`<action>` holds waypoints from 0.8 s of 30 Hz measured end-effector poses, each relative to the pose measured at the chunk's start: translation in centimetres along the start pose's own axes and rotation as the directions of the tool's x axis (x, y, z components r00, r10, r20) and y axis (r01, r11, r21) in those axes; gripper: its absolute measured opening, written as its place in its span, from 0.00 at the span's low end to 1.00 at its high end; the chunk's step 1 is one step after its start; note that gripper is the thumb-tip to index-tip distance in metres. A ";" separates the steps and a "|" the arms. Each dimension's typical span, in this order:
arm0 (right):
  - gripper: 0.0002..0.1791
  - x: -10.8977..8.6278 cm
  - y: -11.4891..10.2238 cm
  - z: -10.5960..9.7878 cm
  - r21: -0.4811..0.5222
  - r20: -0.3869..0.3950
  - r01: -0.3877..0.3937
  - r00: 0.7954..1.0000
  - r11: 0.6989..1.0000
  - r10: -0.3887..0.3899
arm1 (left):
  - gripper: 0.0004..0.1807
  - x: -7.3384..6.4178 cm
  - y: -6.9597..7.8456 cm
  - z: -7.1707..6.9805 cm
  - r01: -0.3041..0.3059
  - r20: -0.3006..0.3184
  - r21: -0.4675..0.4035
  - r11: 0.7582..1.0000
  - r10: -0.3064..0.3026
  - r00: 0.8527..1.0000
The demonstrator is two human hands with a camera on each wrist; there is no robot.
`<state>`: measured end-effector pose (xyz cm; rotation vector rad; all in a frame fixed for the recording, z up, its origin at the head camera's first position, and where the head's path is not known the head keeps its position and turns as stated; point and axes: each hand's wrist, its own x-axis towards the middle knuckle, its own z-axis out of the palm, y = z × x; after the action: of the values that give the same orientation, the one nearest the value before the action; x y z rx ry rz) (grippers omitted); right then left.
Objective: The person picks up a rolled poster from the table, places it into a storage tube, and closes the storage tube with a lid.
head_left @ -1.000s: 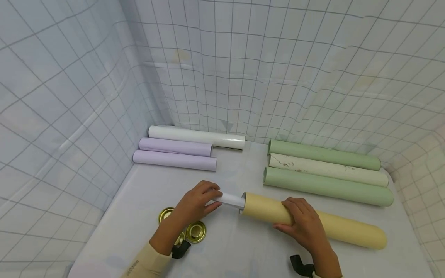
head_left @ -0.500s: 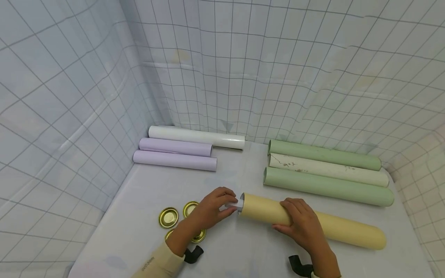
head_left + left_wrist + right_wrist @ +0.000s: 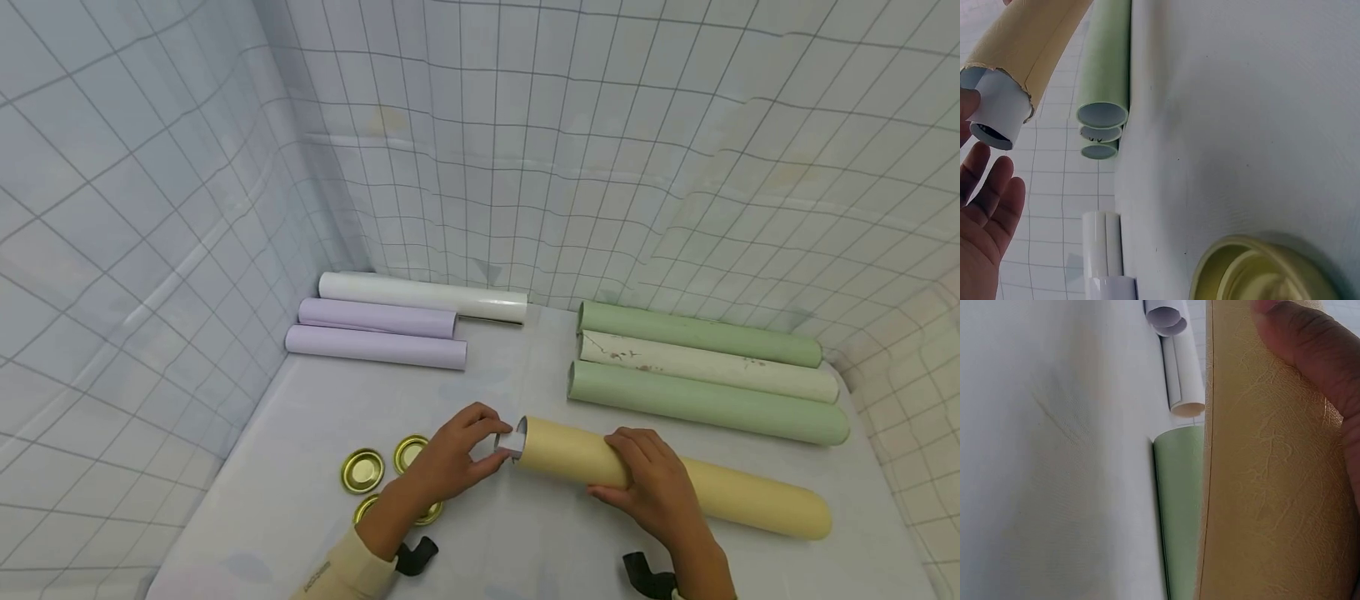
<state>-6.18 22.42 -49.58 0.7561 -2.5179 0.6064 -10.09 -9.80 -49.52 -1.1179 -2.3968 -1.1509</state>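
Observation:
In the head view my left hand (image 3: 461, 450) pinches the short white end of a rolled paper (image 3: 510, 442) that sticks out of a yellow tube (image 3: 566, 450). The left wrist view shows the thumb on this white roll (image 3: 1001, 103), while several fingers spread below its open end. The tube's rim (image 3: 1029, 100) looks ragged. My right hand (image 3: 656, 475) grips the yellow tube around its middle, fingers over the top and thumb on the near side. The rest of the white roll is hidden inside the tube.
Gold round lids (image 3: 363, 472) lie beside my left forearm, partly covered by it. Two lilac rolls (image 3: 375, 346) and a white roll (image 3: 420, 295) lie back left. Green rolls (image 3: 705, 402) flank a floral roll (image 3: 705, 367) at right. Gridded sheets (image 3: 555, 167) wall the table.
My left hand has moved right, toward the tube's mouth, and the white roll has slid deeper into the yellow tube. The right hand has kept its place on the tube.

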 end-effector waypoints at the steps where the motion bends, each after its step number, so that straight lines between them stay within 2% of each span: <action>1: 0.40 0.0 0.0 0.0 0.002 0.000 -0.001 1.000 1.000 0.001 | 0.16 0.0 0.0 -0.1 0.003 0.004 0.001 1.000 -0.003 1.000; 6: 0.40 0.0 -0.1 0.1 0.010 -0.002 0.009 1.000 1.000 -0.009 | 0.16 0.1 0.3 0.1 0.016 0.036 -0.005 1.000 -0.016 0.999; 14: 0.40 0.0 -0.2 0.2 0.014 0.001 0.011 1.000 1.000 -0.011 | 0.16 0.2 0.3 0.6 -0.007 0.059 -0.023 1.000 0.008 0.998; 20: 0.40 0.0 -0.1 0.2 0.009 -0.022 0.023 1.000 1.000 -0.023 | 0.16 -0.2 -0.2 0.7 -0.038 0.048 -0.006 0.999 0.039 0.998; 24: 0.40 0.0 -0.1 0.2 0.008 -0.030 0.025 0.999 1.000 -0.025 | 0.16 -0.5 -0.5 0.4 -0.031 0.038 0.000 1.000 0.031 0.999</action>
<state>-6.19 22.27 -49.74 0.7751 -2.4765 0.6149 -10.10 -9.94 -50.33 -1.1832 -2.3993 -1.1290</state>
